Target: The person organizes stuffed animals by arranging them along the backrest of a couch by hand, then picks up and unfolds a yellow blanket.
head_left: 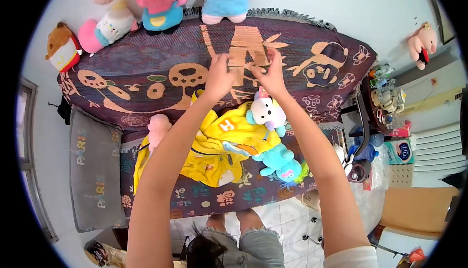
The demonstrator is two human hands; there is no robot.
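Observation:
Both my hands are raised in front of the patterned sofa cover point(161, 53). My left hand point(220, 77) has curled fingers, and whether anything is between them is too small to tell. To its right, my right hand point(271, 74) has its thumb and index finger apart, with nothing visible between them. Below the hands, a crumpled yellow cloth point(214, 146) lies on the seat. A white and purple plush point(269, 112) rests at its upper right, a turquoise plush point(282, 163) at its lower right, and a pink plush point(159, 127) at its left.
Several plush toys, one pink and blue point(225, 5), stand along the sofa's back. A grey cushion point(95, 170) leans at the left end. At the right are a small table point(373, 114) with bottles and cups, a black armrest point(363, 122) and blue bottles point(365, 151).

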